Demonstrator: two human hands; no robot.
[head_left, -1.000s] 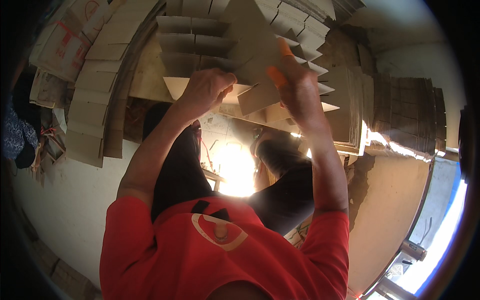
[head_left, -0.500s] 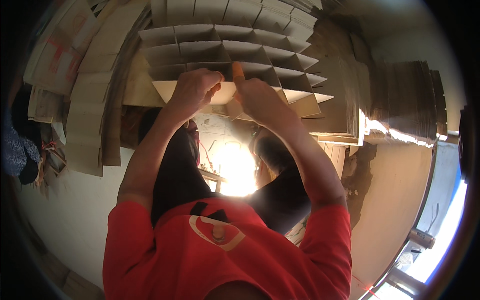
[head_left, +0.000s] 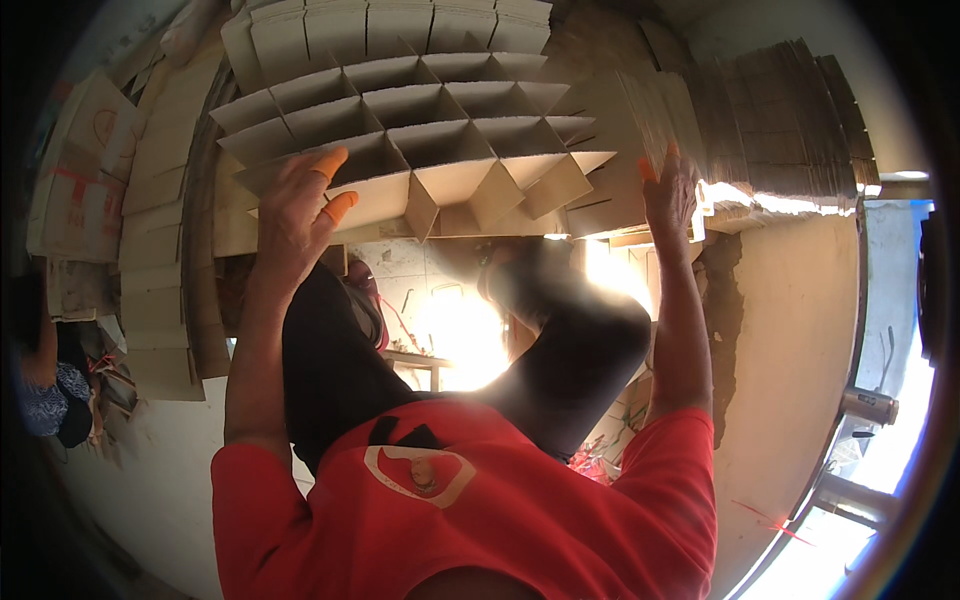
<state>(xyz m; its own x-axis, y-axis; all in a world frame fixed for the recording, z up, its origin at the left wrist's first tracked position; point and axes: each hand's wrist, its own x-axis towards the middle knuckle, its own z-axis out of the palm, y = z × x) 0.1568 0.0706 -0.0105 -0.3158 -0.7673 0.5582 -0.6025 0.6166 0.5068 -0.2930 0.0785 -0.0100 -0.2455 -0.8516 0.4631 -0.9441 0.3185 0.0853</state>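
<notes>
Closest in, I see the worker's black trousers (head_left: 345,360), on the near side of the cardboard grid (head_left: 440,142). The grid sits between the two hands, its crossed strips making rows of cells; along its near edge a few cross pieces poke out slanted and would, I judge, sit better nudged square.

At the grid's near left corner is the left hand (head_left: 297,195), orange covers on thumb and forefinger. Those two are parted around the nearest strip, though I can't tell whether they pinch it. A light touch there should steady the corner without creasing the board.

The right hand (head_left: 670,195) is off the grid's right side, fingertips at the near edge of a stack of thin cardboard sheets (head_left: 655,110). Whether they have closed on one, I can't make out. I'd part a single sheet by its edge, keeping it flat so the slots don't tear.

Just beyond the grid are bundled slotted strips (head_left: 400,30); farther off to its right, darker brown sheets (head_left: 790,130). Keeping elbows wide of both bundles looks sensible.
</notes>
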